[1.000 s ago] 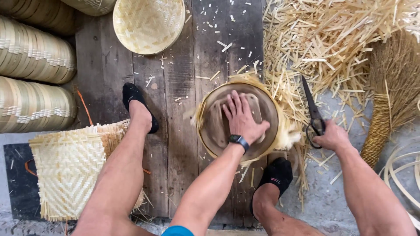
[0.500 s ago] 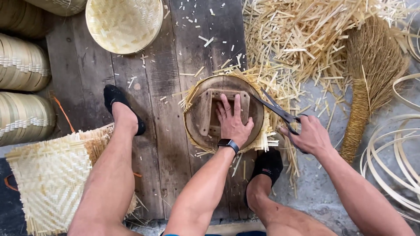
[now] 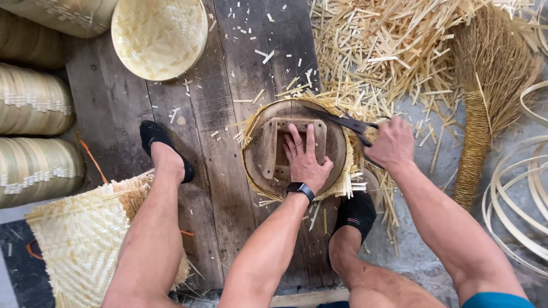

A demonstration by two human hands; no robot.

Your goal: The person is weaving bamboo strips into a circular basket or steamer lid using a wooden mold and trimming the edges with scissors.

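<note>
My left hand (image 3: 305,159) presses flat on a round wooden mould (image 3: 331,145) that sits inside a woven bamboo mat, whose strips stick out all round the rim (image 3: 251,128). A dark watch is on that wrist. My right hand (image 3: 391,142) grips the handles of large dark shears (image 3: 342,121), their blades lying across the mould's upper right edge. My two feet in black shoes rest on the wooden planks on either side of the mould.
A finished round woven basket (image 3: 160,34) lies at the top left, with stacked baskets (image 3: 31,102) along the left edge. A square woven mat (image 3: 80,239) lies at the lower left. Cut bamboo strips (image 3: 388,51), a straw broom (image 3: 485,85) and bamboo hoops (image 3: 519,194) are on the right.
My right hand has picked up the shears from the floor on the right and brought them left onto the mould's edge. My left hand has stayed pressed on the mould.
</note>
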